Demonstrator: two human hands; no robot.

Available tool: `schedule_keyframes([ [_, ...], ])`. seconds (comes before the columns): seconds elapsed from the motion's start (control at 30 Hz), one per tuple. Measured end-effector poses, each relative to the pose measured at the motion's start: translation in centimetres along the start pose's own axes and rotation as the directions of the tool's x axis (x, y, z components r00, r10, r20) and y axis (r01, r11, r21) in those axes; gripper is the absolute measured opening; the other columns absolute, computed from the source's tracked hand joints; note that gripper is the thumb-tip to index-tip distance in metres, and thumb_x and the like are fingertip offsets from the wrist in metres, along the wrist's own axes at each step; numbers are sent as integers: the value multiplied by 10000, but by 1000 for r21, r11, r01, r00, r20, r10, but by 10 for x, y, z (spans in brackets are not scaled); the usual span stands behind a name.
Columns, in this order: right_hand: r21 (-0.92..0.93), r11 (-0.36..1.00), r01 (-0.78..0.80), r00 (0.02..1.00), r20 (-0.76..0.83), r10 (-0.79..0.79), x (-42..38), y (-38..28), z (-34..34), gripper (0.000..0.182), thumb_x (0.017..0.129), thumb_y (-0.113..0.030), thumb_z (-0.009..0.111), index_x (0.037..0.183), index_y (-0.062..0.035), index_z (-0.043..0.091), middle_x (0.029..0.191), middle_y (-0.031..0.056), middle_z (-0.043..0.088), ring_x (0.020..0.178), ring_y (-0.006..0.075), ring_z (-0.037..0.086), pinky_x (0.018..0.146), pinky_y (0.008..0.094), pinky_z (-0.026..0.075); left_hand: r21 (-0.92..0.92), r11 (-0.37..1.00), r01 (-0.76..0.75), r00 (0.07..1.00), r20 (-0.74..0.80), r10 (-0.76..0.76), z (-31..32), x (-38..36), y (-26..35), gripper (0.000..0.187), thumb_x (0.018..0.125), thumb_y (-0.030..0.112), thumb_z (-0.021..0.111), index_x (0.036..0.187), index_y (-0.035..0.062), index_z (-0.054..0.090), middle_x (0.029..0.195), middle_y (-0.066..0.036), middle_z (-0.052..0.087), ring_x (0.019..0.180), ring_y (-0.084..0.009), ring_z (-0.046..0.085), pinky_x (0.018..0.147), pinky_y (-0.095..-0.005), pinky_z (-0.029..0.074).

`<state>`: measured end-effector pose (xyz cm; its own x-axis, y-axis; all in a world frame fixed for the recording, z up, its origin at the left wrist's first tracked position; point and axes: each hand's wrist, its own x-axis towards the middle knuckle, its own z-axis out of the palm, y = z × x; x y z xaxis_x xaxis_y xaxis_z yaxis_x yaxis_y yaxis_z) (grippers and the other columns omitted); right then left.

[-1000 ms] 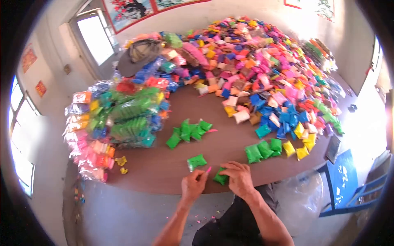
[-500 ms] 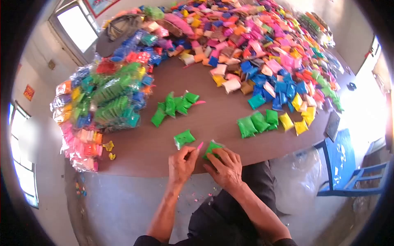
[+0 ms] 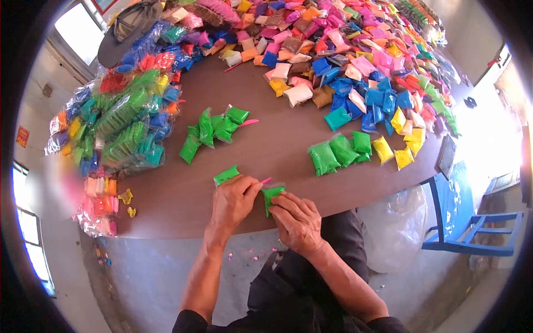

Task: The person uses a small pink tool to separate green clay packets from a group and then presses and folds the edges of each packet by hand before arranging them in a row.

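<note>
My left hand (image 3: 233, 201) is closed in a pinch on a small pink stick (image 3: 266, 181), its tip poking out past the fingertips. Just right of it, my right hand (image 3: 300, 223) has its fingers closed on a small green packet (image 3: 272, 195) at the near edge of the table; a clear strip shows at the packet's top. Another green packet (image 3: 226, 174) lies flat behind my left hand, which partly covers it. Farther back is a loose group of green packets (image 3: 206, 127), with a pink strip (image 3: 248, 122) sticking out beside it.
Green packets (image 3: 323, 157) and yellow packets (image 3: 382, 150) lie to the right on the brown table (image 3: 266, 144). A large heap of coloured packets (image 3: 333, 50) covers the back. Bundled bags (image 3: 122, 119) are stacked left. A blue chair (image 3: 461, 216) stands at right.
The view has shifted, so the table contents sit farther left and higher. My left hand has turned more palm-down, bringing the pink stick near the top of the packet in my right hand.
</note>
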<state>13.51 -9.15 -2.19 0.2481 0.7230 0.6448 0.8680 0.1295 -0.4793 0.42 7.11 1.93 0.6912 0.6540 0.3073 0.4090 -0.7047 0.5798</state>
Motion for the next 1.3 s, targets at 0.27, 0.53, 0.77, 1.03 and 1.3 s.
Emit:
schedule_keyframes([
  [0.27,24,1000,-11,1000,0,11,-1,0,-1,232,880,-45,808,1094,-101,742,1234,52,763,1226,278,741,893,418,552,-120,992,49,998,-31,-54,-3,-26,12,97,987,109,804,962,25,764,863,-153,740,755,-340,723,676,-428,560],
  [0.53,36,999,-32,997,66,29,-7,2,-1,265,897,-60,739,1157,-110,734,1326,40,748,1321,259,700,978,429,544,-108,991,77,996,-41,-82,-8,-26,16,106,992,128,814,991,23,792,878,-139,758,748,-277,739,669,-400,562],
  [0.77,25,1000,-3,998,61,2,-8,3,-1,292,877,-44,744,1161,-109,741,1342,45,751,1317,265,703,976,435,546,76,996,-41,996,81,35,-4,-6,19,94,992,140,789,1003,47,801,883,-122,742,825,-336,730,726,-439,567],
  [1.03,63,998,22,1000,4,-22,-6,4,2,261,836,-20,736,1090,-73,768,1272,102,779,1272,299,732,935,454,560,31,979,-200,958,214,189,10,-4,9,112,1013,202,751,1039,97,777,965,-103,750,889,-331,748,755,-440,596],
  [1.3,34,999,20,1000,21,-20,0,0,-3,190,878,-27,776,1057,-81,748,1215,86,779,1209,313,751,941,452,561,89,995,-52,983,178,36,2,3,15,164,1032,257,742,1019,95,769,961,-121,757,897,-371,746,756,-482,593],
])
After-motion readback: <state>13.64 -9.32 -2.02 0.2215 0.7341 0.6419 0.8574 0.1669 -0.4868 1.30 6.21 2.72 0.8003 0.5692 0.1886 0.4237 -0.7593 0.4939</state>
